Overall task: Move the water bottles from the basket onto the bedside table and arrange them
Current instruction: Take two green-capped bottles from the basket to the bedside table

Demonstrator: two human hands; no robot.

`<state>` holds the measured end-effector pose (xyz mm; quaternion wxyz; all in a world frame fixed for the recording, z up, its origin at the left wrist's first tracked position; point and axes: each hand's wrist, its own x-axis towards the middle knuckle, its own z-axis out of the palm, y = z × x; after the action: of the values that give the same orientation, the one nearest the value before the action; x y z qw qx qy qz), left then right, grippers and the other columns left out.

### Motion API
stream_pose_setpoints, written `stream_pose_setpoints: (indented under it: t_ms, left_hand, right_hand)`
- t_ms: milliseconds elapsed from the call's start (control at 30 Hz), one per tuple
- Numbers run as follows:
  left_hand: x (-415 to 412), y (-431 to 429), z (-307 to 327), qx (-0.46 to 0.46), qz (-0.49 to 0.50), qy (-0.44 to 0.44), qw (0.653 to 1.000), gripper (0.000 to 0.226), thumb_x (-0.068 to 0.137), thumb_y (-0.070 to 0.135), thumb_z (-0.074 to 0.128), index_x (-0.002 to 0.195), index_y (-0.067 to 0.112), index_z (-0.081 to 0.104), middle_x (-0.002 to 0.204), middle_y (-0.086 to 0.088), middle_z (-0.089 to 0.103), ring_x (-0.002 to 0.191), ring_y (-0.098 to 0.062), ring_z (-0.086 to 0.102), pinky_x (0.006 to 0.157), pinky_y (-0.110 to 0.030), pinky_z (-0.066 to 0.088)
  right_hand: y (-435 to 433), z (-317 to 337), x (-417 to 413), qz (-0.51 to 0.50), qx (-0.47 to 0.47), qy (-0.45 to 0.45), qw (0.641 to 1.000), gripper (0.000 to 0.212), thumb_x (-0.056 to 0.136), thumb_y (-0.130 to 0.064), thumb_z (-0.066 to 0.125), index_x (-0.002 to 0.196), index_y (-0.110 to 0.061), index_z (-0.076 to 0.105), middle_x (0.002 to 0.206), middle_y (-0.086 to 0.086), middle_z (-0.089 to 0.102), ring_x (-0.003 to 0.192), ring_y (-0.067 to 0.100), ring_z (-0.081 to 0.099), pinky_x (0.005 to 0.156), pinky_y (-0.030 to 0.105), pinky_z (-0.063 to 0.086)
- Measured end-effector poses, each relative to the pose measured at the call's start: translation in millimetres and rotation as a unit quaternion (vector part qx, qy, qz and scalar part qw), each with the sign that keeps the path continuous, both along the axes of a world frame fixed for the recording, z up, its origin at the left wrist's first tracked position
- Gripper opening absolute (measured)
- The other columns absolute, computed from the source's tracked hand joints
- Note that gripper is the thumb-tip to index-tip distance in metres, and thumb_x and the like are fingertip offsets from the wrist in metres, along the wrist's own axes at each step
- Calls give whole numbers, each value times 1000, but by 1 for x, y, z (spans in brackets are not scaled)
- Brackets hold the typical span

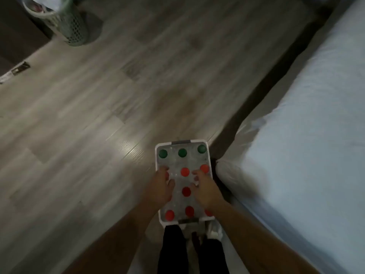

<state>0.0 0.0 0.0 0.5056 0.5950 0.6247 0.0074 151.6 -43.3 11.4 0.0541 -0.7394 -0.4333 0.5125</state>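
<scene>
A white basket (165, 144) stands on the wooden floor by the corner of the bed, right in front of my feet. Several clear water bottles stand upright in it, seen from above. Three have green caps (182, 152) in the far row; the others have red caps (185, 172). My left hand (161, 186) reaches down over the basket's left column, fingers curled over a red-capped bottle (167, 175). My right hand (206, 189) is down over the right column, fingers bent among the bottle tops. Motion blur hides whether either hand grips a bottle. The bedside table is out of view.
A bed with a pale blue cover (308, 135) fills the right side, its dark base (262, 89) running along the floor. A green perforated bin (69, 22) stands at the far left next to dark furniture (17, 32). My legs (173, 252) are below the basket.
</scene>
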Motion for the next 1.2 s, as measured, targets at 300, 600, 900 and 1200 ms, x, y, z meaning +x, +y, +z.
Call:
stream_pose_setpoints:
  t_ms: [300,600,900,1200]
  left_hand:
    - [-4,65,-56,124,-45,168,977,79,81,49,62,142,22,20,128,-4,43,101,-21,58,69,-30,47]
    - [-3,83,-93,178,-174,223,943,46,89,49,51,127,24,44,94,1,68,77,-16,64,58,-24,40]
    - [-5,78,-103,175,-77,133,972,43,86,48,58,126,31,55,89,2,71,76,-14,67,67,-31,57]
    - [-1,73,-44,188,-17,109,976,31,83,42,63,113,34,64,86,7,71,75,-10,62,67,-25,52]
  right_hand:
    - [73,-50,-17,-1,42,-83,996,59,90,-22,54,143,-17,28,132,13,48,115,31,51,93,41,44]
    - [98,-89,-16,108,61,-162,979,37,95,-32,46,129,-17,45,107,12,65,93,32,63,73,39,47]
    - [94,-99,-11,70,89,-127,985,22,90,-29,52,108,-20,60,92,3,67,83,22,63,73,32,51]
    - [83,-44,8,56,138,-84,985,29,90,-34,55,116,-23,62,98,1,69,89,21,63,70,25,44]
